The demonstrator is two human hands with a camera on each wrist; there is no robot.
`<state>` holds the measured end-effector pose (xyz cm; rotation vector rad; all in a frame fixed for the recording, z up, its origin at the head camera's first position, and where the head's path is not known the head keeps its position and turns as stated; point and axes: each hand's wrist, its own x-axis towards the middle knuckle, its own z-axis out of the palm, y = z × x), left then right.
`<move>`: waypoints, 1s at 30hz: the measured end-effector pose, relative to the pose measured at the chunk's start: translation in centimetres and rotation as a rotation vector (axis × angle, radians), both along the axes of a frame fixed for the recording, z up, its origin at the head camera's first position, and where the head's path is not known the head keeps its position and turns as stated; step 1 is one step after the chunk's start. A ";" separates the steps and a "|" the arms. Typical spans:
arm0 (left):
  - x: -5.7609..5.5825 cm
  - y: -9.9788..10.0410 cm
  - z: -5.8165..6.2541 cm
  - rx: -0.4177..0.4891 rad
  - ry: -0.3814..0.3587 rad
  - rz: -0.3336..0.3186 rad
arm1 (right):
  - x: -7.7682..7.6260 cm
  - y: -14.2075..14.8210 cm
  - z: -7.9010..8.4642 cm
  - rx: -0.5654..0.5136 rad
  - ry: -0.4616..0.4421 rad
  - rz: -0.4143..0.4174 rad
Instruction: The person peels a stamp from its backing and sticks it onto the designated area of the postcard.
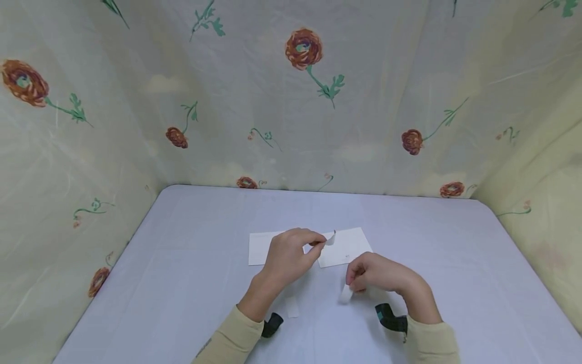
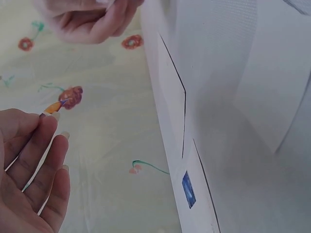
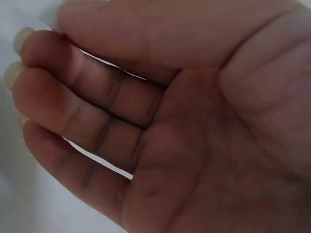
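My left hand (image 1: 291,255) pinches a small curled sticker (image 1: 331,238) between thumb and forefinger, above the white sheets. In the left wrist view the sticker (image 2: 54,107) shows orange and dark blue on its face. My right hand (image 1: 379,273) pinches a white paper strip (image 1: 346,294) low over the table, nearer to me. Two white sheets lie side by side, a left one (image 1: 261,248) and a right one (image 1: 347,247). A blue rectangular patch (image 2: 188,189) sits on one sheet. In the right wrist view the curled fingers (image 3: 53,104) and palm hide the strip's held part.
Another small pale paper piece (image 1: 292,306) lies on the white-covered table (image 1: 191,263) beside the left forearm. Black wrist-camera mounts (image 1: 391,318) stick out at both wrists. A flowered curtain (image 1: 218,91) encloses the table at the back and sides.
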<state>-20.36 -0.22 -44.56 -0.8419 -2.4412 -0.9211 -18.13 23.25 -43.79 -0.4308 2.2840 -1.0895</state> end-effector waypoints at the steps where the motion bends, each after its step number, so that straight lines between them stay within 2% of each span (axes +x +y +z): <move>1: 0.0 0.0 0.0 0.003 0.001 0.000 | 0.0 -0.1 -0.2 0.012 -0.009 -0.001; 6: 0.0 0.0 -0.1 -0.016 0.009 0.000 | 0.0 -0.2 -0.8 0.122 0.016 -0.043; 9: -0.1 0.0 -0.2 -0.055 0.054 0.003 | 0.0 0.2 -0.4 0.152 0.051 -0.101; 11: -0.1 0.1 -0.2 -0.086 0.101 0.003 | -0.1 0.4 0.0 0.121 0.080 -0.157; 14: 0.0 0.2 -0.1 -0.123 0.162 0.004 | -0.4 0.5 0.7 0.029 0.132 -0.291; 17: 0.1 0.2 0.0 -0.135 0.186 0.008 | -0.7 0.7 1.1 -0.066 0.182 -0.410; 19: 0.1 0.3 0.0 -0.137 0.190 0.011 | -0.8 0.7 1.1 -0.110 0.199 -0.461; 25: 0.1 0.3 -0.1 -0.152 0.214 0.005 | -0.9 0.3 1.1 -0.214 0.212 -0.481; 30: 0.0 0.5 -0.3 -0.178 0.270 -0.017 | -0.8 -0.6 1.2 -0.259 0.204 -0.487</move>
